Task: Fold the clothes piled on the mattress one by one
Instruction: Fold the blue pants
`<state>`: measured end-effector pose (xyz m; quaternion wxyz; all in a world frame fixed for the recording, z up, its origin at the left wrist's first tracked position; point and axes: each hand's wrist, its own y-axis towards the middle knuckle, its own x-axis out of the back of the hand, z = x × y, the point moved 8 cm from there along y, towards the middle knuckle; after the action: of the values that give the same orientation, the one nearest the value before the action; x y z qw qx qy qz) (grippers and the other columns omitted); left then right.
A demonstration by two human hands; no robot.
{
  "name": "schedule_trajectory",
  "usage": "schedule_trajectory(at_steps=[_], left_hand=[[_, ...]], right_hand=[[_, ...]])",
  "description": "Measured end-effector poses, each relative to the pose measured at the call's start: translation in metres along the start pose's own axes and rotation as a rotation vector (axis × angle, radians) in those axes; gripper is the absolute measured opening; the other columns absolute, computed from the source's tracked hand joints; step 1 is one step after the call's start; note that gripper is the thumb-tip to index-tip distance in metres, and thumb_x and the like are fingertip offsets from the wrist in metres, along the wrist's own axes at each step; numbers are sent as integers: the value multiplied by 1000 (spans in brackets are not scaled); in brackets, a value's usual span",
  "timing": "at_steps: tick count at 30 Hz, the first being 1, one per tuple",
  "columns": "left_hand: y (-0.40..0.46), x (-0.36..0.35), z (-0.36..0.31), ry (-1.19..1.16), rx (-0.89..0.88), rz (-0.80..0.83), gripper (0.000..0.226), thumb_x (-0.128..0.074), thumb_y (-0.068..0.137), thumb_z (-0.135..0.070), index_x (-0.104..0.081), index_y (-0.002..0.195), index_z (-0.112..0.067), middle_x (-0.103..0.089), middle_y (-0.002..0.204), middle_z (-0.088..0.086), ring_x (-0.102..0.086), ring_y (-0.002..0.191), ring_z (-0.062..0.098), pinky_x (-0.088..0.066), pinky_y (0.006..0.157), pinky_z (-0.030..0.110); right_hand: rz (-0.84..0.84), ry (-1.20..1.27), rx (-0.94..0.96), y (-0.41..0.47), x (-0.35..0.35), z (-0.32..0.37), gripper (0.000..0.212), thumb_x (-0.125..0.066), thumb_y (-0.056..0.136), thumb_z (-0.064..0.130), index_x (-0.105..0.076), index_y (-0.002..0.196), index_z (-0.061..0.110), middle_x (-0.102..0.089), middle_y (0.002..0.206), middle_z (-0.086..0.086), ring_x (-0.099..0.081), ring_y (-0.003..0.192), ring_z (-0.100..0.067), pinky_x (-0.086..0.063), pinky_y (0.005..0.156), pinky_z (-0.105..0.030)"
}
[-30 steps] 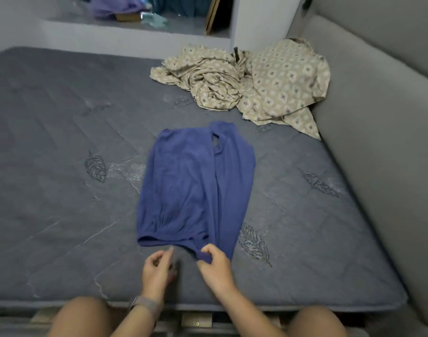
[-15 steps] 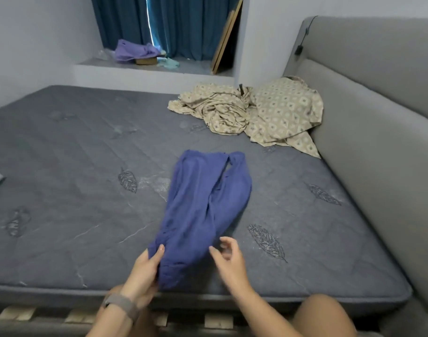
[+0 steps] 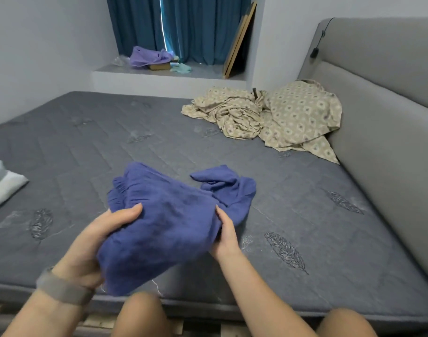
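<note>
**Blue garment held in both hands above the near edge of the mattress**

At the left edge of the grey quilted mattress lies a pale folded cloth, only partly in view. Near the front edge, the left hand, with a grey wristband on its wrist, grips the left side of a blue garment, the thumb on top of the fabric and the fingers curled beneath it. The garment is bunched between the two hands and lifted off the surface at its near end; its far part trails onto the mattress, with one loose flap lying toward the right. The right hand clamps the garment's right side, thumb on top and fingers hidden under the cloth. In the far right corner of the mattress, against the grey padded headboard, lies a crumpled beige patterned heap of cloth. Beyond the far edge, a ledge below blue curtains carries a purple cloth, and wooden frames lean against the wall.
</note>
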<state>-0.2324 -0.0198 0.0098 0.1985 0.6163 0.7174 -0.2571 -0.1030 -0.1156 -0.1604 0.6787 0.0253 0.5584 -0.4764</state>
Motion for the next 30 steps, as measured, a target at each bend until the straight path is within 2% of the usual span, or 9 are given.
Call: schedule_trajectory(at_steps=[2, 7, 11, 14, 16, 18, 23, 27, 30], left_hand=[[15, 35, -29, 305, -160, -292, 27, -57, 79, -7, -66, 104, -7, -75, 89, 4, -72, 77, 11, -56, 63, 19], [74, 103, -11, 526, -63, -457, 57, -56, 93, -4, -36, 143, -22, -59, 131, 3, -59, 116, 21, -46, 96, 34], [140, 61, 23, 504, 80, -317, 59, -52, 94, 2, -32, 143, -23, -55, 134, 8, -59, 106, 21, -47, 82, 29], [200, -14, 21, 548, 72, -139, 63, -53, 90, 10, -34, 141, -21, -57, 132, 9, -62, 99, 14, -51, 78, 27], [228, -73, 10, 554, 35, -2, 62, -53, 89, 11, -38, 141, -19, -62, 123, 5, -65, 96, 12, -56, 71, 23], [242, -129, -7, 599, -32, 131, 51, -51, 89, 12, -48, 132, -17, -68, 110, 0, -69, 87, 8, -56, 66, 21], [254, -143, -36, 571, -186, 102, 41, -47, 89, 13, -59, 102, -24, -74, 84, -10, -70, 78, 6, -56, 65, 20], [248, -30, 12, 558, -44, -95, 38, -49, 87, 12, -64, 109, -14, -74, 95, -2, -71, 79, 9, -58, 63, 21], [217, 94, 69, 404, 159, -380, 19, -55, 88, 0, -67, 101, -5, -74, 73, 2, -69, 59, 11, -55, 49, 21]], right_hand=[[-76, 45, 125, 8, 1, 38, 29, -61, 90, 29, -74, 103, 6, -74, 99, -15, -70, 93, -30, -55, 80, -36], [-277, 23, 436, 28, 49, 165, 8, -52, 93, 9, -58, 94, 13, -69, 70, -4, -66, 52, -12, -51, 46, -19], [-369, -95, 529, 17, 79, 263, 12, -63, 87, 18, -53, 88, 10, -65, 79, -9, -62, 82, -18, -50, 68, -25], [-349, -73, 706, -12, 110, 343, 94, -89, 40, 17, -53, 127, 6, -66, 119, -9, -65, 104, -19, -55, 80, -30], [-302, -45, 813, -62, 110, 383, 53, -77, 69, 10, -57, 118, 10, -73, 103, -3, -70, 95, -15, -55, 84, -29], [-310, -9, 880, -109, 112, 407, 15, -54, 89, 6, -57, 98, 17, -73, 76, 4, -71, 74, -9, -56, 66, -22], [-292, -38, 867, -137, 134, 404, 24, -43, 91, -3, -54, 82, 16, -67, 62, 6, -66, 59, -6, -53, 55, -18], [-308, -13, 692, -98, 165, 339, 29, -37, 90, -7, -53, 78, 13, -67, 60, 3, -65, 53, -7, -52, 51, -17], [-343, 48, 531, -52, 210, 267, 34, -40, 76, -13, -60, 91, 11, -72, 81, -4, -70, 69, -17, -59, 66, -25]])
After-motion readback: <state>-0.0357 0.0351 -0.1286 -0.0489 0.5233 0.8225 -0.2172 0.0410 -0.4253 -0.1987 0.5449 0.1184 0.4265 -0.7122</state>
